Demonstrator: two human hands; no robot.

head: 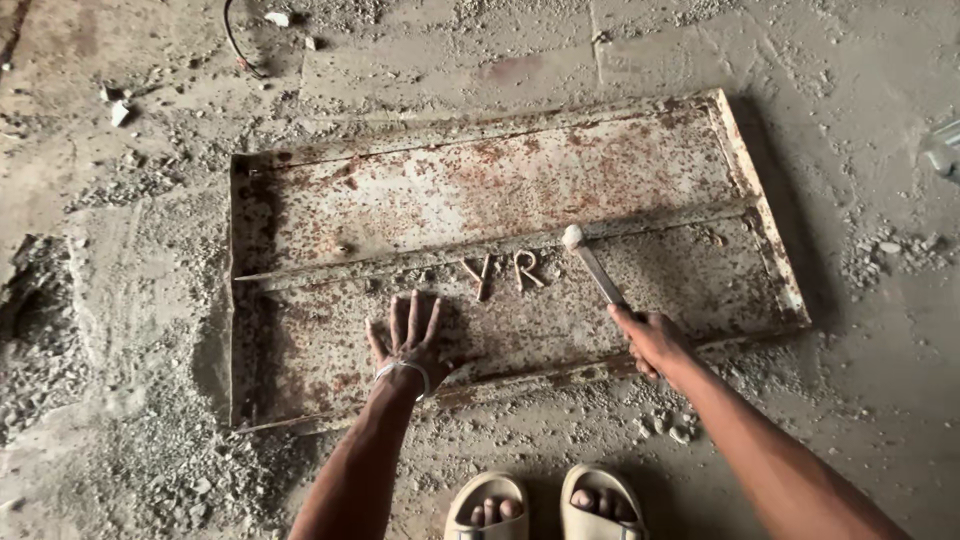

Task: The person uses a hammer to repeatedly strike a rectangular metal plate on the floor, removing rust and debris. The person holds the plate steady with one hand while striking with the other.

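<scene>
A large rusty metal panel [480, 190] lies flat on a dusty concrete floor, with a raised rib along its middle and two raised metal letters [502, 271] on its lower half. My left hand [408, 340] is pressed flat on the panel just below and left of the letters, fingers spread, with a thin band at the wrist. My right hand [648, 340] grips the handle of a small hammer [592, 264]. Its pale head rests near the rib, right of the letters.
Loose rubble and grit [130, 440] cover the floor left of and below the panel. A dark wire [238, 45] lies at the top left. My two feet in pale sandals [545, 505] stand at the bottom edge. A grey object [943, 150] shows at the right edge.
</scene>
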